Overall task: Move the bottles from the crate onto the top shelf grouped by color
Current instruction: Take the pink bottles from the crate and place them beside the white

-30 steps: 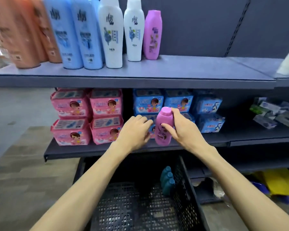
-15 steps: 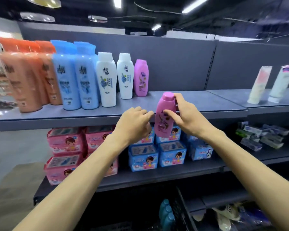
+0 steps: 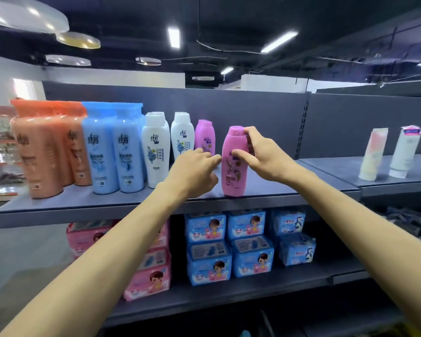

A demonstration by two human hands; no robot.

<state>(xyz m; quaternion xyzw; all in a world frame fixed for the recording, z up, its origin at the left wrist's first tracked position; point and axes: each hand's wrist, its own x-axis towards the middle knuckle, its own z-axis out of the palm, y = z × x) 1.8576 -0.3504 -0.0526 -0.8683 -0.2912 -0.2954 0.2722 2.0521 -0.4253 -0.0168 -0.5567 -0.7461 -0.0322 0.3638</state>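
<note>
Item: pink bottle (image 3: 235,164), upright, base on top shelf (image 3: 107,203) nr front edge. R hand (image 3: 263,156) clamped on its upper half, thumb across the front, fingers up by the cap. L hand (image 3: 195,171) at bottle's 9 o'clock, fingers curled in, holding nothing; contact w/ bottle: can't tell. Rear pink bottle (image 3: 205,137) at 11 o'clock, apart. Row on toward 9 o'clock: white bottles (image 3: 156,152), blue bottles (image 3: 114,152), orange bottles (image 3: 41,152). Two tubes (image 3: 372,154) at 3 o'clock, well apart. Lower shelf: blue packs (image 3: 229,244) at 6 o'clock, pink packs (image 3: 151,271) at 7.
</note>
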